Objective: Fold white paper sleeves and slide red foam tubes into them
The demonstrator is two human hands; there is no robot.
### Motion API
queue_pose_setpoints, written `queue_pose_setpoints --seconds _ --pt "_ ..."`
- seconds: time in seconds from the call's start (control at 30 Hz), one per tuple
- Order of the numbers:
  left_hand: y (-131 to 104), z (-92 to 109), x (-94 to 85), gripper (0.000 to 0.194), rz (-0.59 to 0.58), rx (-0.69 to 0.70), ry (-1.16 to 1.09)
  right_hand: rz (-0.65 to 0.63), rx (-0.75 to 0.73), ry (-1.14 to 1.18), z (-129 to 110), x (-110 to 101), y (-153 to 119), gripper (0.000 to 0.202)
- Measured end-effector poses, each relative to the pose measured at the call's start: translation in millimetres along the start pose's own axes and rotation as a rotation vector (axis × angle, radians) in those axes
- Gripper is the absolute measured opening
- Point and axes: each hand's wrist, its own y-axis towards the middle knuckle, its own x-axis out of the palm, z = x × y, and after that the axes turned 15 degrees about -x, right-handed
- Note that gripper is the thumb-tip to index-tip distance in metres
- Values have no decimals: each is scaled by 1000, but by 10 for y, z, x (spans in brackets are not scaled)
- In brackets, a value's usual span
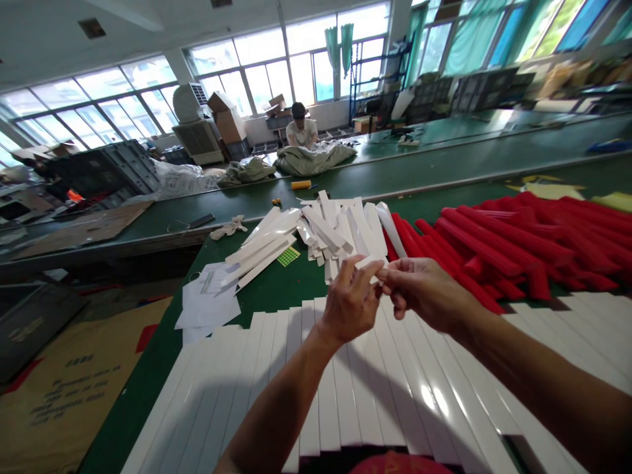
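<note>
Both hands meet in the middle of the view, above a row of long white boxes (306,375) laid side by side. My left hand (349,303) is closed on a small white card piece (371,262), its fingers bent around the near end. My right hand (427,289) pinches at the right end of the same piece, thumb against fingertips. The fingers hide much of the piece, so its full shape cannot be made out. Just beyond the hands lies a loose pile of narrow white boxes (328,230). Red ribbed tubes (498,243) are heaped to the right.
White papers (210,296) and a green-dotted sticker sheet (288,256) lie on the green table (133,401) at left. A glove (228,227) rests by its far edge. Across a green conveyor (395,174), a person (301,128) sits behind grey sacks (316,158). Brown cardboard (83,382) lies below left.
</note>
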Motion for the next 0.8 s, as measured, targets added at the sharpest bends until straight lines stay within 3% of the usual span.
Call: queue_pose_setpoints --seconds 0.23,0.3,0.37,0.43,0.53,0.63,0.7,0.8 --pt "18 -4 -128 57 -80 30 -101 227 -373 -379 641 -32 19 47" --pt "-2 8 -142 55 -81 15 -122 184 -514 -567 795 -89 68 40" --pt "-46 2 -101 55 -68 -6 -123 62 -609 -708 930 -142 104 36" --pt "-125 -29 19 67 14 -74 -115 -71 -696 -811 1066 -166 116 29" --pt "-284 -112 287 94 235 -299 -128 -195 -837 -985 1266 -119 77 18" --pt "-383 -203 408 97 405 -497 -133 -250 -978 -1087 1381 -5 5 40" --pt "-371 -278 272 94 448 -529 -120 -343 -1004 -1066 1397 58 -32 49" --pt "-290 -485 -279 96 453 -552 -53 -450 -916 -979 1413 43 -45 43"
